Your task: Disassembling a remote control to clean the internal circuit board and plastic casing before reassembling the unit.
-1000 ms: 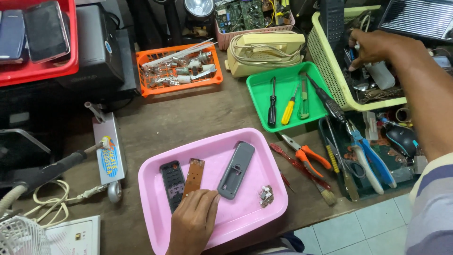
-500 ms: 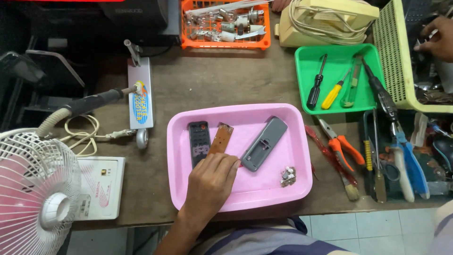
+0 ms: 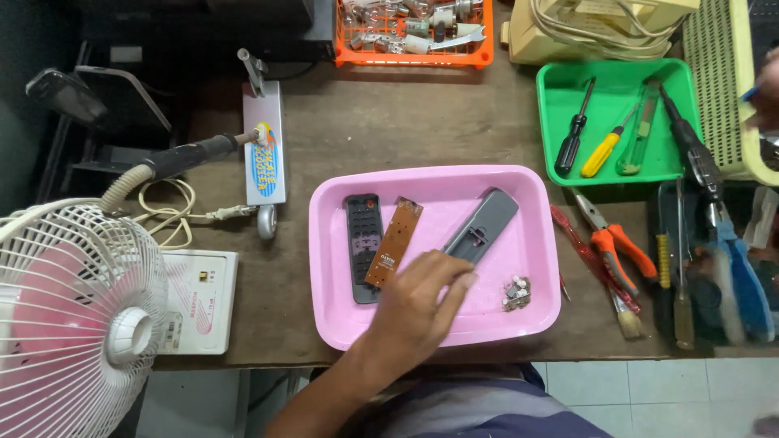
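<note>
A pink tray (image 3: 324, 243) lies at the table's front edge. In it are a black remote front (image 3: 363, 243), a brown circuit board (image 3: 395, 239), a grey remote back cover (image 3: 483, 227) and a small pile of metal bits (image 3: 516, 294). My left hand (image 3: 422, 304) rests in the tray with fingers spread, its fingertips at the near end of the grey cover and holding nothing. My right hand (image 3: 767, 85) shows only as a sliver at the right edge, over the yellow basket (image 3: 718, 89). Its grip is hidden.
A green tray (image 3: 552, 81) holds three screwdrivers. Orange-handled pliers (image 3: 617, 239), a brush (image 3: 625, 316) and more tools lie to the right. A white fan (image 3: 73, 316) and white box (image 3: 199, 300) are on the left, an orange basket (image 3: 414, 57) at the back.
The view has swung left, bringing the fan in. My left hand slid right from the circuit board toward the grey cover. My right hand has moved almost out of view.
</note>
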